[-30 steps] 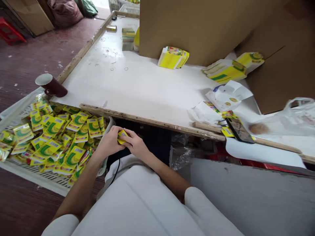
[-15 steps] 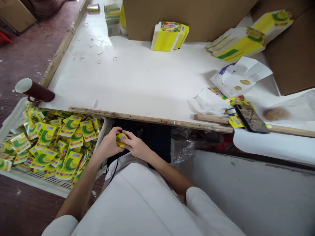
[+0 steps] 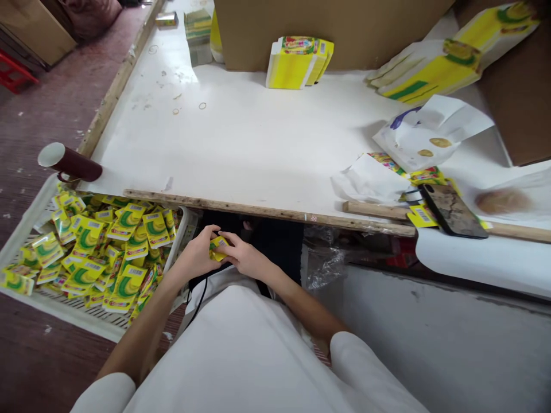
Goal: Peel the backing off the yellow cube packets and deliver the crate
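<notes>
A small yellow and green box (image 3: 218, 248) with a barcode sits between my two hands, over my lap in front of the table edge. My left hand (image 3: 201, 252) grips its left side, fingers curled at the top. From the right, my right hand (image 3: 243, 255) closes its thumb and fingers on the same box. Part of the box is hidden by the fingers. Left of my hands, a white plastic basket (image 3: 64, 322) holds many similar small yellow and green boxes (image 3: 124, 287), lying in a loose heap.
A wooden strip (image 3: 258, 213) edges the white table (image 3: 258, 149). A dark red mug (image 3: 77, 164) lies tilted at the table's left corner. To the right are a phone (image 3: 456, 211), crumpled paper (image 3: 372, 180) and a white bag (image 3: 417, 137). Larger yellow cartons (image 3: 290, 66) stand at the back.
The view has shifted slightly, so the scene sits a little differently in the frame. Both hands still hold the small box, with only slight finger movement.
</notes>
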`<state>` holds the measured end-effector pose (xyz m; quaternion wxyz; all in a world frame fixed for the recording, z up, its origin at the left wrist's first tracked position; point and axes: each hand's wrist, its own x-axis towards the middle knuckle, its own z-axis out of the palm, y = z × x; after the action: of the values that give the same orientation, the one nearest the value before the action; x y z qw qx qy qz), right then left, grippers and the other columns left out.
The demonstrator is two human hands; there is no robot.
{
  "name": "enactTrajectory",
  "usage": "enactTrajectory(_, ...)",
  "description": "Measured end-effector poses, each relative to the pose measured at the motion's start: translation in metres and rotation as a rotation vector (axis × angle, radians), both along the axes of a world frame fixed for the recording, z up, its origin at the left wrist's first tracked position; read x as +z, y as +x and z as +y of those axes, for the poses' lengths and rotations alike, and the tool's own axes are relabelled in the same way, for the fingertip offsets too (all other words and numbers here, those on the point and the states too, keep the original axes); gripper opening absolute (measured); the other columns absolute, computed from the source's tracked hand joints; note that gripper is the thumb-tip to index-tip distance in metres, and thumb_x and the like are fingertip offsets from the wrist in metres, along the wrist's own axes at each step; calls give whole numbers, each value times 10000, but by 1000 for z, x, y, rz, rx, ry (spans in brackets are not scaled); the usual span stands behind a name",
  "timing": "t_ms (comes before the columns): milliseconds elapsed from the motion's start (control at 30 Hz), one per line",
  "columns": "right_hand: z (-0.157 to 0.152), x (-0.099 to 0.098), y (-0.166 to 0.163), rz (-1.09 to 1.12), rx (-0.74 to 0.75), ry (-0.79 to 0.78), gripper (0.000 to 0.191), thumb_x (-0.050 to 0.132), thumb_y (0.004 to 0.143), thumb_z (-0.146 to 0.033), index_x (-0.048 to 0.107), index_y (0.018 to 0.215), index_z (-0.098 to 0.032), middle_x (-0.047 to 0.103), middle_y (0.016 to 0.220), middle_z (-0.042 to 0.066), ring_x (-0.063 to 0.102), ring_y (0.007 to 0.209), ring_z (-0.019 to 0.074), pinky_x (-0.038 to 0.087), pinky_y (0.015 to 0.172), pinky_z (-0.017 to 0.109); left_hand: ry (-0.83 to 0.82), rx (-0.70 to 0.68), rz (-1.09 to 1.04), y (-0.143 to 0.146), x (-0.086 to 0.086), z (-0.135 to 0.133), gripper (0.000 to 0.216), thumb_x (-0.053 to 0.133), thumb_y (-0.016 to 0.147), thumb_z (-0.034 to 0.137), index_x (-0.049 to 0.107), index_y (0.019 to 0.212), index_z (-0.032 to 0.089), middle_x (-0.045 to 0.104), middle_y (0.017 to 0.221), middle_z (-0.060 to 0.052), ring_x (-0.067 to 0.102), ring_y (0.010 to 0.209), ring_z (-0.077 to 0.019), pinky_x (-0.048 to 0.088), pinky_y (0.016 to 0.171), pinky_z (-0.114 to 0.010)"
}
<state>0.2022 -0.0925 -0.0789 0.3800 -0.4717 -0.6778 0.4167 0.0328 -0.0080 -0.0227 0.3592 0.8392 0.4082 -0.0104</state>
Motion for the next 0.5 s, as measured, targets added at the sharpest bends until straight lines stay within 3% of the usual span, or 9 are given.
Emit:
enactTrajectory(200,-1,-2,0,-6,-77,27,291,492,963,-171,669,1190,-215,455,1482,98,510,1316,208,470,1074,357,0,-7,-29,2,0,-1,720,709,739,276,347,1355,191,608,1233,-112,630,1139,-250,513,964,-393)
enactTrajectory(333,-4,-8,8,-15,-126,57,293,482,971,-181,657,1206,-189,456,1464,149,495,1335,230,473,1083,398,-11,-35,14,0,-3,-2,776,696,756,268,302,1420,188,567,1334,-141,598,1219,-272,503,993,-414)
enactTrajectory(500,-5,-16,15,-36,-168,52,315,492,952,-130,661,1206,-205,468,1445,164,501,1335,241,491,1068,440,41,-44,113,-10,-9,0,594,722,737,337,498,1268,190,635,1248,-123,634,1148,-306,509,958,-437)
